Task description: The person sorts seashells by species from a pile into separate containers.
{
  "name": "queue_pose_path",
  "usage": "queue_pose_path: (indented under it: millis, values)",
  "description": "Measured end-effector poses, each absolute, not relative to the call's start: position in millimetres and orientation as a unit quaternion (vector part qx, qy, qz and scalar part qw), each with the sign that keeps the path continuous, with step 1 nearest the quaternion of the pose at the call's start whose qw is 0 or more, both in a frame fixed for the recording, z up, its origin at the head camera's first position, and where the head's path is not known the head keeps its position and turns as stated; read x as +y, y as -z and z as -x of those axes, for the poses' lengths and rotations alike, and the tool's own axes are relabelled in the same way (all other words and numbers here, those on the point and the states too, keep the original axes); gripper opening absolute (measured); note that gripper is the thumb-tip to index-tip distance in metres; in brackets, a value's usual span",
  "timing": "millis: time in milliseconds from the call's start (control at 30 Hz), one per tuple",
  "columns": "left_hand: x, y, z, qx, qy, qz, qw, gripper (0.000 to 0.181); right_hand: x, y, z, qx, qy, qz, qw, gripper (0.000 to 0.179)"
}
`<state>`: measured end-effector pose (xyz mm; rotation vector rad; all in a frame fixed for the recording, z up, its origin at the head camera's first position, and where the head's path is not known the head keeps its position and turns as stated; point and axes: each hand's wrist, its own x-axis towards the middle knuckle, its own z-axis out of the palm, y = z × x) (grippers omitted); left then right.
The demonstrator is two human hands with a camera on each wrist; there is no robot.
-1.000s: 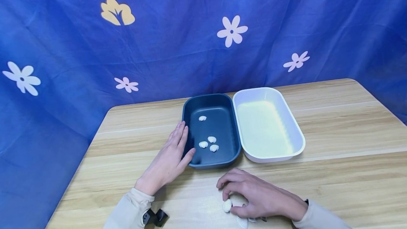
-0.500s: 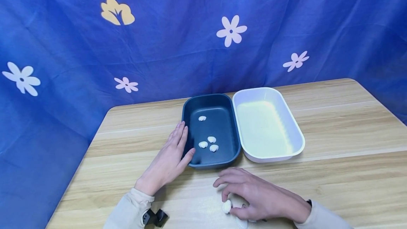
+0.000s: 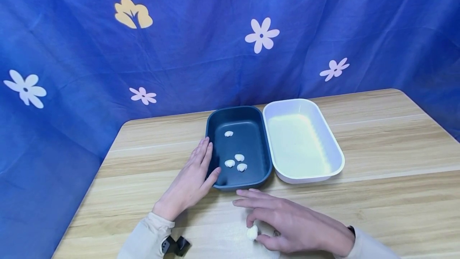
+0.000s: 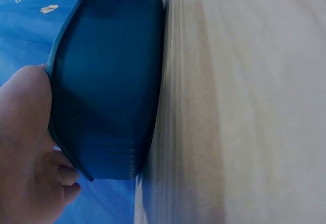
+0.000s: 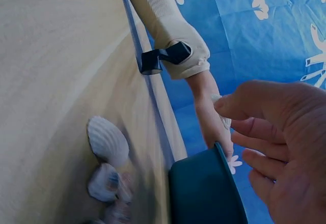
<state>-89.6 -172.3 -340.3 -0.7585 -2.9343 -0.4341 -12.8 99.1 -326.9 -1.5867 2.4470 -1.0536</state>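
Observation:
My right hand [image 3: 298,223] pinches a small white seashell [image 3: 252,233] between thumb and index finger, its other fingers stretched out. In the right wrist view the shell is held over the table, apart from a larger ribbed seashell [image 5: 108,141] and a few others [image 5: 104,182] lying there. My left hand [image 3: 190,179] rests along the left rim of a dark blue tray [image 3: 238,179], fingers straight and thumb over its near corner. Inside that tray lie several white seashells [image 3: 242,167], one farther back than the rest.
A white tray [image 3: 339,161] stands right against the dark one. Both sit on a wood-grain table [image 3: 388,155] in front of a blue flowered curtain [image 3: 201,43]. A black wrist strap piece [image 3: 176,246] juts out by the left sleeve.
The right hand has moved slightly up and left with the pinched seashell, and its outer fingers have straightened. The left hand and both trays stay in place.

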Motion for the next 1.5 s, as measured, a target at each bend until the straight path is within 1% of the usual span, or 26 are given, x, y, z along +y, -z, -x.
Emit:
queue_pose_path:
  millis: [300, 433, 533, 900, 1100, 1300, 1500]
  values:
    - [-173.1, 340.1, 89.8, -0.957, 0.142, 0.249, 0.041, 0.070, 91.2, 321.3, 29.5, 0.790, 0.375, 0.484, -0.035, 0.018]
    - [-172.6, 339.5, 89.6, -0.958, 0.142, 0.247, 0.037, 0.070, 85.9, 322.6, 40.4, 0.786, 0.389, 0.471, -0.094, 0.021]
    - [-171.9, 338.9, 89.7, -0.957, 0.143, 0.248, 0.037, 0.069, 81.8, 323.5, 47.8, 0.791, 0.399, 0.448, -0.120, 0.023]
    - [-172.7, 340.3, 90.1, -0.958, 0.141, 0.246, 0.033, 0.070, 63.1, 332.7, 71.4, 0.840, 0.390, 0.341, -0.164, 0.017]
    - [-173.1, 339.5, 89.6, -0.958, 0.143, 0.248, 0.033, 0.070, 54.2, 332.8, 84.0, 0.850, 0.386, 0.317, -0.169, 0.018]
    - [-173.6, 339.2, 89.7, -0.958, 0.141, 0.249, 0.033, 0.070, 45.6, 330.2, 95.0, 0.868, 0.389, 0.273, -0.141, 0.015]
    - [-173.4, 339.7, 90.4, -0.956, 0.141, 0.253, 0.035, 0.070, 41.8, 330.5, 106.5, 0.881, 0.398, 0.230, -0.116, 0.016]
